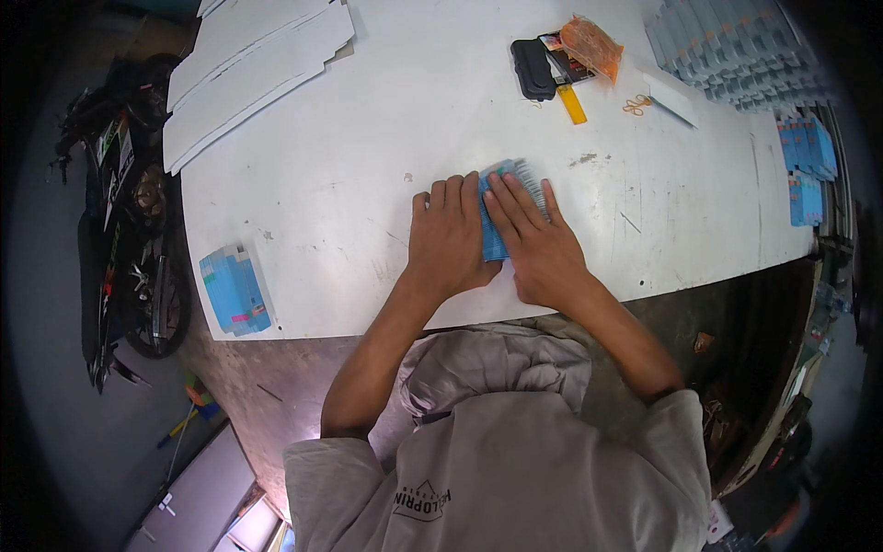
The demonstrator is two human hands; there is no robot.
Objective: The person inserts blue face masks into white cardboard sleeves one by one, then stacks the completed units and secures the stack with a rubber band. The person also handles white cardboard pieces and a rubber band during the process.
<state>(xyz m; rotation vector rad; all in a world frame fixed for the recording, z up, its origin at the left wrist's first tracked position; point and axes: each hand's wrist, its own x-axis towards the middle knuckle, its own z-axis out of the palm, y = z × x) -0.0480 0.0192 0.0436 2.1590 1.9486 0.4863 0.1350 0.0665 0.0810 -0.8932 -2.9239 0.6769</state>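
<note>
Between my hands, near the middle of the white table, sits a stack of blue and clear flat pieces (494, 241), fanned at its upper right edge. They look like flattened small boxes, but the exact kind is hard to tell. My left hand (448, 232) grips the stack along its left side, thumb near its lower edge and fingertips bent down at the table. Across the top of the stack, my right hand (541, 241) lies flat with its fingers stretched out and the little finger apart. Both palms hide much of the stack.
Another blue stack (235, 291) lies at the table's left front corner. White cardboard sheets (258, 78) cover the far left. At the far right are a black case (533, 69), an orange packet (591, 48), a yellow lighter-like piece (572, 105), scissors (636, 105) and piled clear-blue pieces (727, 46).
</note>
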